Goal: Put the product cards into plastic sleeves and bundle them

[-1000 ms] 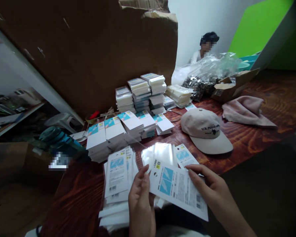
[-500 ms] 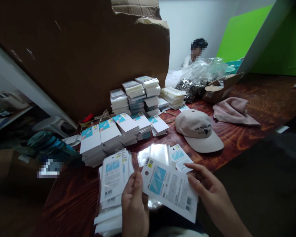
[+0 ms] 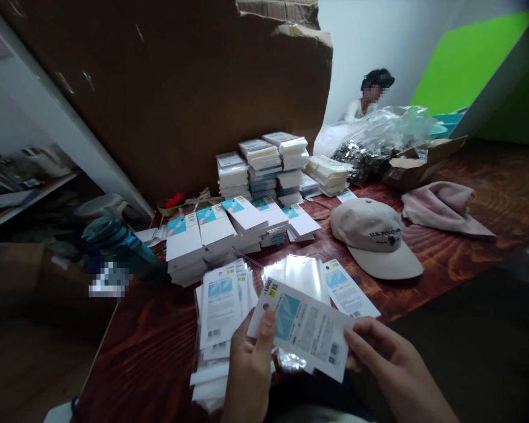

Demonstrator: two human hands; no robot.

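A white printed card (image 3: 306, 329) with a blue picture and barcodes is held between both hands above the near table edge. My left hand (image 3: 251, 367) pinches its left end with the thumb on top. My right hand (image 3: 385, 361) grips its right end. Under the card lie clear plastic sleeves (image 3: 297, 273) and another card (image 3: 350, 291). A fanned pile of the same cards (image 3: 223, 308) sits just left of my left hand.
Stacks of packed cards (image 3: 229, 226) and taller stacks (image 3: 264, 164) stand mid-table before a big cardboard sheet (image 3: 180, 94). A beige cap (image 3: 372, 235), pink cloth (image 3: 445, 208), open box (image 3: 417, 164) and plastic bag (image 3: 379, 138) lie right. A person (image 3: 370, 97) sits far back. A teal bottle (image 3: 114, 244) stands left.
The card has been drawn closer to me and lower, and my right hand slid to its right end. The view has shifted slightly.
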